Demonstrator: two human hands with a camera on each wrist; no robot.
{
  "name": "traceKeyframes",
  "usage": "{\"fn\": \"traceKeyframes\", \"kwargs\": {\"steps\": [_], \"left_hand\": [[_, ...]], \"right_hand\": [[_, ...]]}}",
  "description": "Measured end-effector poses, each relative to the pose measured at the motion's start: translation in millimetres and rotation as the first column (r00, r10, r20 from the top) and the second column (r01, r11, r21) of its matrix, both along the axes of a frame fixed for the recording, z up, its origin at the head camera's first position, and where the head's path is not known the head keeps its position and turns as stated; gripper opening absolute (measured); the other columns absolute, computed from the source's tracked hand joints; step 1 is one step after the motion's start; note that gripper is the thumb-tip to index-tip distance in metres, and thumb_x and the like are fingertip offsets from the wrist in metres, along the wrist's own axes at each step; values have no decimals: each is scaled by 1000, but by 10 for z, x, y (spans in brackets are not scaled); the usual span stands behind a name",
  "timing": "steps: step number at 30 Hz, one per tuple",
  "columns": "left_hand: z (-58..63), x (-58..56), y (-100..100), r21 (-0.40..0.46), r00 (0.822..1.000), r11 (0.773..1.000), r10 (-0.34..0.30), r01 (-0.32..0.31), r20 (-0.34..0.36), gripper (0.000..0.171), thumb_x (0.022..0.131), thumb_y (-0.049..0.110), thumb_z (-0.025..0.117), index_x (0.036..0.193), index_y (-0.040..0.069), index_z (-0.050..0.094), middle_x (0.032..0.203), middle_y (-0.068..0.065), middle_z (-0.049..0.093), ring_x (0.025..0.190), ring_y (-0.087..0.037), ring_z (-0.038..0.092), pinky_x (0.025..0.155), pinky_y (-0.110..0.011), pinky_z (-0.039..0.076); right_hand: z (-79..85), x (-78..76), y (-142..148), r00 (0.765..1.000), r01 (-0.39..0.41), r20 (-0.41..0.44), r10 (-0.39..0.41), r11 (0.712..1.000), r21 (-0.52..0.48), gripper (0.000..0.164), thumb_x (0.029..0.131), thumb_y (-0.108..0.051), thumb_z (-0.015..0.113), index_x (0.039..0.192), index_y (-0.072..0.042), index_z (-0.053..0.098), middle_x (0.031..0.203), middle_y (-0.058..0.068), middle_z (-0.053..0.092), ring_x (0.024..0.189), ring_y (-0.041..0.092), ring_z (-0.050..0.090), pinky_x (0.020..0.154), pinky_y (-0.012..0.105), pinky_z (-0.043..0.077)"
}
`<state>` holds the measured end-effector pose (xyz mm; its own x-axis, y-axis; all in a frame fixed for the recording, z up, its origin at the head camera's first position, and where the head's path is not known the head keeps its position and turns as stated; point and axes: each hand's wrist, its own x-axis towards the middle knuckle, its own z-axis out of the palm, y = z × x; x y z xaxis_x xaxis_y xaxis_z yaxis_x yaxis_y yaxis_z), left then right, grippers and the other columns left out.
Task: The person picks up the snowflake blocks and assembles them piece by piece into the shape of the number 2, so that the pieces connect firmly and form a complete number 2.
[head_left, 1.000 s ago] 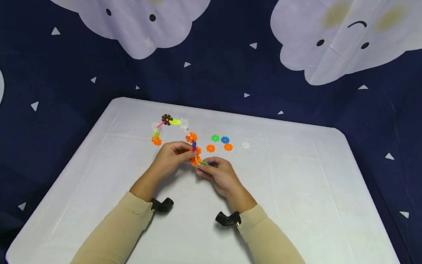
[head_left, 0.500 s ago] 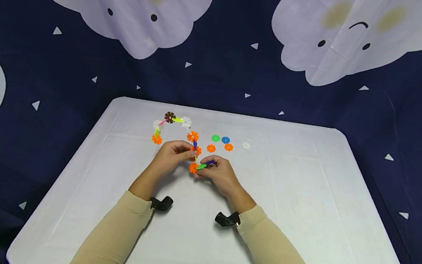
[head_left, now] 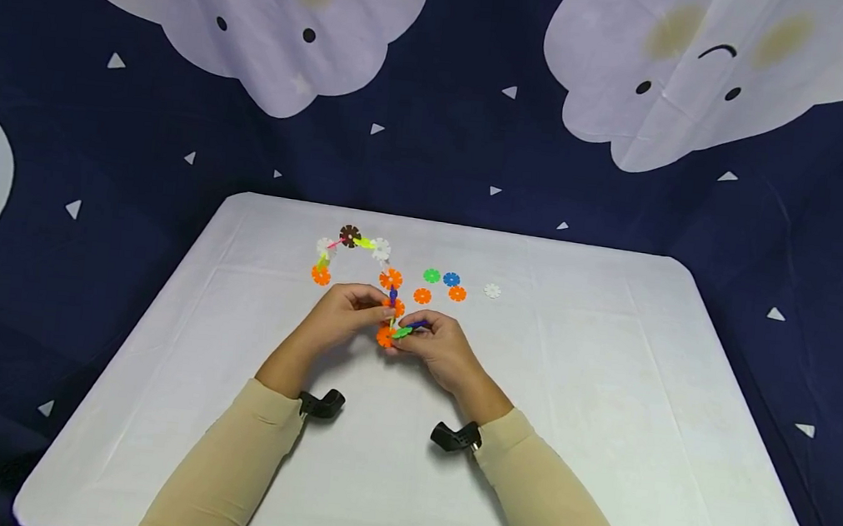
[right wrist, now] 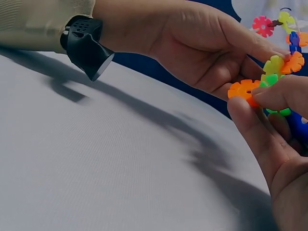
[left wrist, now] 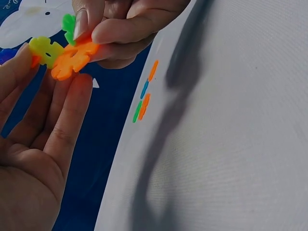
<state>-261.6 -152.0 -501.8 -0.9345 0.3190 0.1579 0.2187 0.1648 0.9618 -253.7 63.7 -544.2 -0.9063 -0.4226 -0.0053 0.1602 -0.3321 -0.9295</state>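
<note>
A chain of slotted plastic snowflake discs curves over the table's far part in the head view, with a brown disc (head_left: 350,236) at its top and orange, white, yellow and blue ones along it. My left hand (head_left: 348,311) pinches the chain near an orange disc, beside the yellow disc (left wrist: 46,51) in the left wrist view. With thumb and finger my right hand (head_left: 440,350) pinches the orange disc (right wrist: 243,91) at the chain's near end. A green disc (head_left: 402,333) sits against that orange disc, and a blue disc (head_left: 419,325) lies by the right fingers, partly hidden.
Loose discs lie beyond the right hand: a green one (head_left: 431,276), a blue one (head_left: 452,279), two orange, and a white one (head_left: 492,291) farther right. The white table (head_left: 605,396) ends at a dark blue cloud-patterned cloth (head_left: 446,156).
The near orange disc has come slightly toward me, and the green disc beside it has tilted to show its face. The chain's far part has shifted a little to the right.
</note>
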Motion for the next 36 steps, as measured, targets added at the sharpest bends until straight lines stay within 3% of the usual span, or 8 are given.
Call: {"fn": "traceKeyframes", "kwargs": {"steps": [6,15,30,36], "left_hand": [[11,8,3,12,1000,1000,1,-1,15,13,97,4,78,104,-6,76,94,-10,75,82,-19,68,73,-29,56],[19,17,9,26,998,999,23,-24,54,15,96,6,79,103,-7,77,94,-10,76,82,-19,69,76,-32,59],[-22,8,36,129,993,990,37,-52,115,17,93,2,80,102,-12,75,92,-11,75,80,-18,66,67,-25,56],[-35,6,50,116,992,992,39,-54,124,15,93,3,80,102,-9,77,92,-10,76,80,-18,66,66,-27,55]], "right_hand": [[3,14,-10,1000,6,18,-6,999,-42,23,87,26,67,105,12,63,102,24,68,86,31,76,83,42,61],[-1,53,-57,997,78,28,-76,994,-71,22,87,25,67,104,12,64,103,27,71,83,32,76,82,42,62],[-12,83,-89,984,174,-28,-174,985,-22,22,85,24,70,104,13,66,97,26,73,78,30,76,78,43,63],[-16,94,-98,982,189,-12,-189,982,-32,24,83,25,69,104,13,66,95,24,73,77,30,75,77,44,63]]}}
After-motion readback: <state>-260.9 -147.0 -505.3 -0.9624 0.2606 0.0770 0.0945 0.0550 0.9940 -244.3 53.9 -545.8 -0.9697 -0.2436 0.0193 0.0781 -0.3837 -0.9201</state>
